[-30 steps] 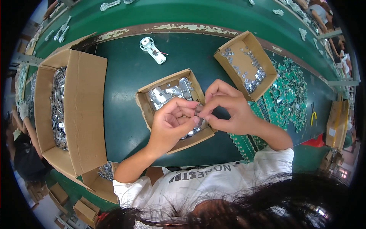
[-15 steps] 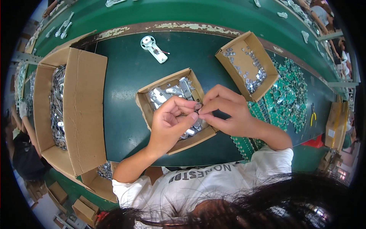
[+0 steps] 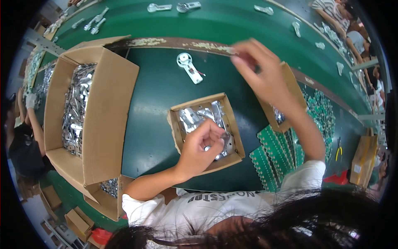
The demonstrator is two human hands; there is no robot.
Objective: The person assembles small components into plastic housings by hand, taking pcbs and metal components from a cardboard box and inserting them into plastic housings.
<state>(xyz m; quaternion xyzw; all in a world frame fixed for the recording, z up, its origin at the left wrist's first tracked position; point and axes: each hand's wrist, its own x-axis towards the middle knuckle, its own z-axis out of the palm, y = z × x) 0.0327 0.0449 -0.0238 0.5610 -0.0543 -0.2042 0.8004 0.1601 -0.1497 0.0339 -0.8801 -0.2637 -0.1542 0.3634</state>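
My left hand [image 3: 202,146] is closed in a pinch on a small dark metal piece [image 3: 225,136], above the near side of a shallow cardboard box [image 3: 176,137]. Inside that box lie shiny flat metal parts [image 3: 190,118]. My right hand [image 3: 261,72] is raised over the far right of the table, near the wooden rail and the small parts box; its curled fingers are blurred but look parted, and no thing shows between them. Left of it, on the table, lies a white handheld-fan part [image 3: 190,68] with a round ring head and a thin red wire.
A large carton [image 3: 105,120] of metal strips stands at left. At right are a partly hidden cardboard box [image 3: 299,89], green circuit boards [image 3: 275,153] and yellow-handled pliers [image 3: 339,150]. Beyond the rail [image 3: 199,45] runs a green belt [image 3: 224,25] carrying white parts. Other people work around.
My right hand has left the metal piece and swung up and away to the far right. My left hand keeps the piece over the box. The whole view has shifted somewhat.
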